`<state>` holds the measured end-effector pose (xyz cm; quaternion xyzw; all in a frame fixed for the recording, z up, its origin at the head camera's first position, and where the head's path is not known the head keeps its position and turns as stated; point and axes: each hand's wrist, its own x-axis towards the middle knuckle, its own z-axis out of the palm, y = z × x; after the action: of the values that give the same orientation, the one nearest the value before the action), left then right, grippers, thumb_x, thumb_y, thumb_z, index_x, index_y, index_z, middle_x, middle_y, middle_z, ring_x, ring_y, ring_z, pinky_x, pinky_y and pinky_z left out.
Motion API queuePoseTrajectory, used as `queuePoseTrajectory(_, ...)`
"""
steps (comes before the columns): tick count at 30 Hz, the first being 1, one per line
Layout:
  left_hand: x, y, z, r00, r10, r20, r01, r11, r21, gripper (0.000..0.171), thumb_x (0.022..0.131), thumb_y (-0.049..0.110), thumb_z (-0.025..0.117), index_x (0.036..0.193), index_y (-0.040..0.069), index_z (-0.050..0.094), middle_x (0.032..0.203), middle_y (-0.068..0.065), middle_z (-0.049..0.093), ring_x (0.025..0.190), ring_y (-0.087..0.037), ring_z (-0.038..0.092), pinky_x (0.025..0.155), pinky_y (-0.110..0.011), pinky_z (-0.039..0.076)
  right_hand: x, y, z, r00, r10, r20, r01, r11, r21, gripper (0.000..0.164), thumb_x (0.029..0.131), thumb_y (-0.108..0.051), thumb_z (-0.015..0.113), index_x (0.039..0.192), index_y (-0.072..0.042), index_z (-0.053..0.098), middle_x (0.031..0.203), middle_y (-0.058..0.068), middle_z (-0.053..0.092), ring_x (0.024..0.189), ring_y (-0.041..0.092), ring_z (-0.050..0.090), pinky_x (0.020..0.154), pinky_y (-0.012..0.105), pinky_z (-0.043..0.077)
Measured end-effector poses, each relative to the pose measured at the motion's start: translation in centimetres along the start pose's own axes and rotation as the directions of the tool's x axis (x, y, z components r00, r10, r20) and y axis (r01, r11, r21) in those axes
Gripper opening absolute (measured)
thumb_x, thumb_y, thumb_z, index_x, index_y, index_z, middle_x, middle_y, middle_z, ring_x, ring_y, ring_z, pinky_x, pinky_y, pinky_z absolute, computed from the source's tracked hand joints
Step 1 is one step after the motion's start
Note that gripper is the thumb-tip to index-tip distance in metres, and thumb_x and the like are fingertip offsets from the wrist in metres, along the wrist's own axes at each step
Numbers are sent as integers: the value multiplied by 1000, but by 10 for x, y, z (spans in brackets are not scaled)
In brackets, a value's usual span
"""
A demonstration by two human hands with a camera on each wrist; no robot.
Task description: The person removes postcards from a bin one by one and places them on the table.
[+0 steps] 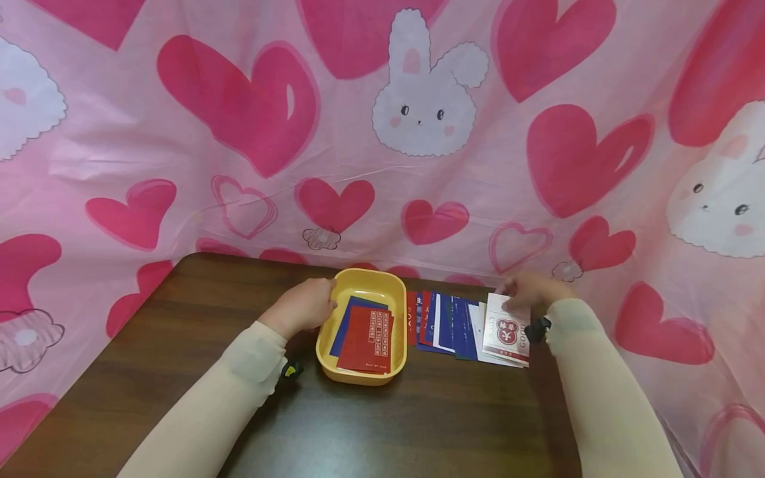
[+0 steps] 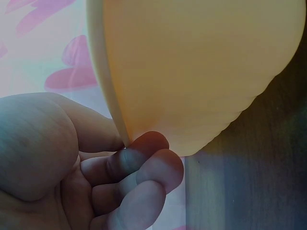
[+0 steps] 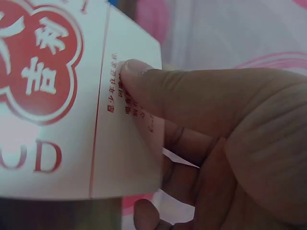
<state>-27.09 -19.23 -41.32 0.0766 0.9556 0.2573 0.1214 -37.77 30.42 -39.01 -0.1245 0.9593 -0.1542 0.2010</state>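
Note:
A yellow plastic tray (image 1: 361, 380) stands on the table, and my left hand (image 1: 303, 305) pinches its left rim. In the left wrist view the thumb and fingers (image 2: 151, 167) of that hand close on the tray's edge. Inside the tray a red card (image 1: 366, 338) with white characters lies over a blue card (image 1: 342, 332). My right hand (image 1: 532, 290) pinches a white card (image 1: 507, 325) with a red emblem, thumb on its printed face. Under and left of this card, a fanned row of blue, white and red cards (image 1: 448, 325) overlaps on the table.
The dark brown wooden table (image 1: 335, 431) reaches a rounded far left corner. Behind and to the right hangs a pink sheet (image 1: 346, 153) with hearts and rabbit faces, close to the table's back edge. The row of cards begins right beside the tray's right wall.

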Motion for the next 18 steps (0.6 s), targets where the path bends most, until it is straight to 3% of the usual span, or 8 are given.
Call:
queuePoseTrajectory(3, 1, 0, 0, 1000, -4, 2, 4, 1000, -2, 62, 104, 22, 69, 158, 0, 47, 96, -14, 69, 64, -22, 69, 56, -33, 62, 5, 5, 8, 999, 40, -9, -41, 998, -38, 32, 85, -24, 90, 114, -15, 80, 108, 8, 77, 103, 34, 66, 96, 63, 56)
queuePoseTrajectory(8, 1, 1, 1, 1000, -3, 0, 3, 1000, -7, 61, 104, 22, 69, 157, 0, 49, 97, -14, 69, 65, -22, 70, 56, -33, 63, 15, 9, 21, 1000, 29, -4, -29, 994, -109, 29, 85, -23, 90, 112, -14, 80, 105, 5, 77, 99, 30, 65, 92, 59, 56)
queuePoseTrajectory(13, 1, 0, 1, 1000, -5, 0, 5, 1000, -10, 61, 104, 22, 69, 157, 0, 48, 96, -14, 69, 66, -22, 70, 56, -33, 62, 17, 8, 26, 999, 46, -23, -48, 994, -97, 28, 84, -20, 91, 108, -11, 80, 102, 7, 77, 96, 31, 66, 91, 58, 58)
queuePoseTrajectory(18, -1, 1, 0, 1000, -10, 1, 10, 1000, -15, 61, 103, 23, 70, 157, 1, 49, 96, -14, 69, 68, -22, 70, 58, -33, 63, 16, 4, 30, 995, 92, -32, -94, 994, -57, 23, 82, -17, 93, 101, -12, 81, 96, 6, 77, 91, 30, 65, 78, 46, 61)
